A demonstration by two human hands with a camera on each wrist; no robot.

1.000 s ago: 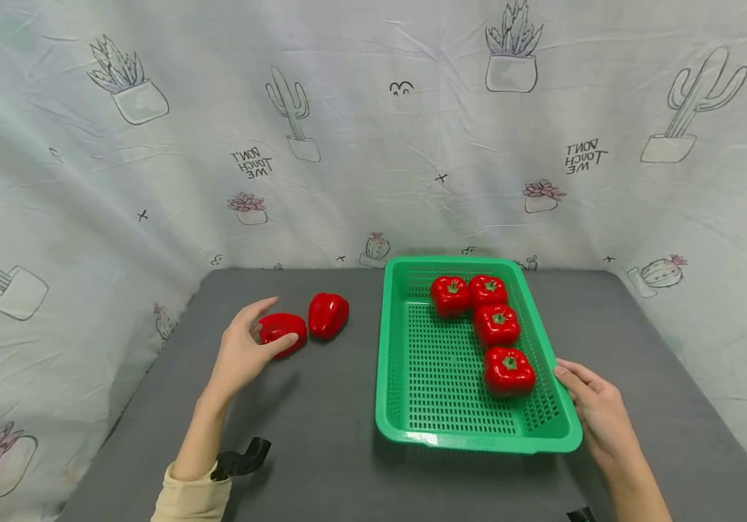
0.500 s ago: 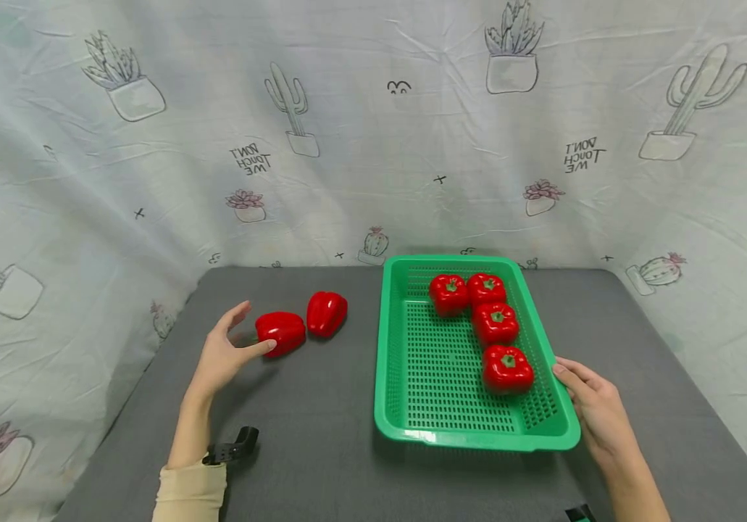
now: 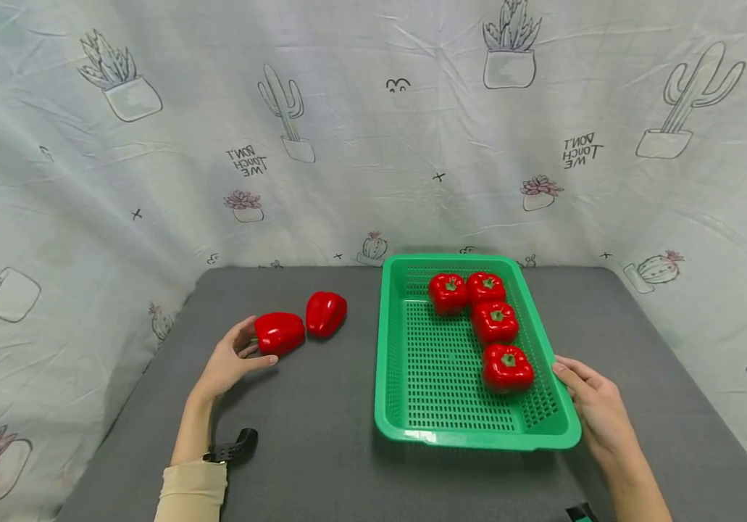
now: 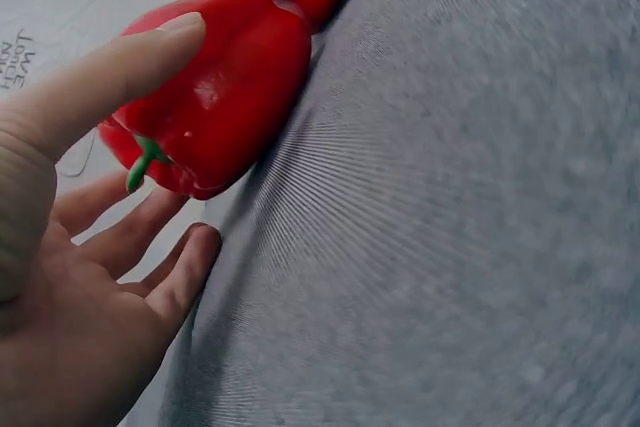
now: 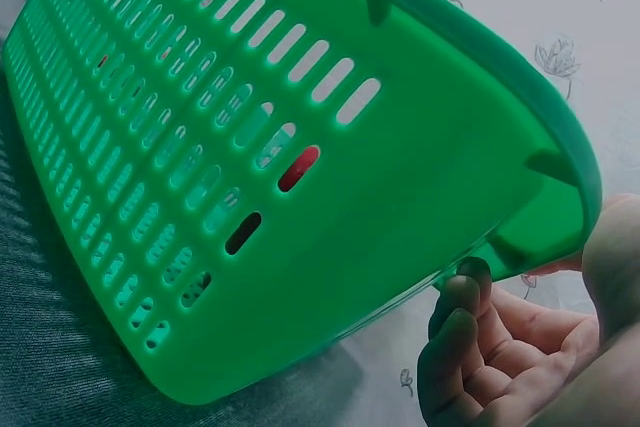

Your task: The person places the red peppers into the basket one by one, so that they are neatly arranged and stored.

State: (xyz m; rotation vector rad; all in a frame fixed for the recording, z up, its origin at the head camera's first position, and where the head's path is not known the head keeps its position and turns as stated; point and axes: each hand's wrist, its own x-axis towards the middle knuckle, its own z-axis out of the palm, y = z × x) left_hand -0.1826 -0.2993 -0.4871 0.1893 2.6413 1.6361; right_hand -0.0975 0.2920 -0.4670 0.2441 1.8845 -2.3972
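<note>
A red bell pepper [image 3: 280, 333] lies on its side on the grey table, its green stem [image 4: 148, 162] towards my left hand [image 3: 232, 362]. That hand is at the stem end with thumb and fingers spread; in the left wrist view the thumb passes in front of the pepper, and whether it touches is unclear. A second red bell pepper [image 3: 326, 315] lies just beyond, to the right. My right hand [image 3: 598, 409] grips the right rim of a green plastic basket [image 3: 382, 362], thumb on top and fingers curled beneath. Several red bell peppers [image 3: 508, 368] stand stem up inside.
The grey table [image 3: 321, 449] runs back to a pale curtain [image 3: 360, 130] printed with cacti, which also hangs along both sides. A black strap [image 3: 232, 448] is on the left wrist.
My left hand has drawn back leftward from over the nearer pepper, and its fingers have come down at the stem end. The right hand keeps its grip on the basket.
</note>
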